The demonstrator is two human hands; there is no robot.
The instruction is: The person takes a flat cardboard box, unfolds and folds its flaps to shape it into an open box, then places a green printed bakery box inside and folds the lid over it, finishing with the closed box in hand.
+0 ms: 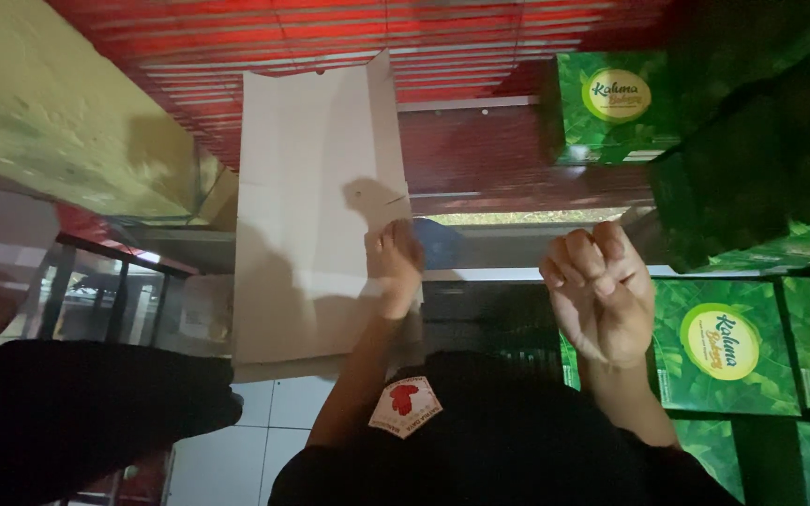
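**white flat cardboard sheet: held at 1 edge, left hand only**

Location: sheet stands upright ahead of the person, left of centre. It sits in front of the red slatted shutter, with its lower edge down near the white tiled floor. It is unfolded, with faint crease lines and 1 narrow flap along the right side.

Step, my read: early handling. The sheet looks like a flat blank that is steadied but not yet folded, and no corner or wall is formed.

Left hand: on the sheet's right edge, about 2/3 of the way down. Fingers are curled together around that edge and look clamped on it. The hand is blurred, so I cannot tell the exact finger placement.

Right hand: well apart from the sheet, raised, palm side toward the camera. Fingers are folded into a loose fist and nothing shows inside it. It touches nothing.

Next move calls for, as a judgement: a 2nd contact point. 1 hand on 1 edge leaves the far left side free to flop, so any fold needs the right hand opened and brought across to the sheet. The creases are the lines to bend along.

Nearby: green leaf-printed cardboard boxes are stacked at right, close behind the right hand, with 1 more higher up.
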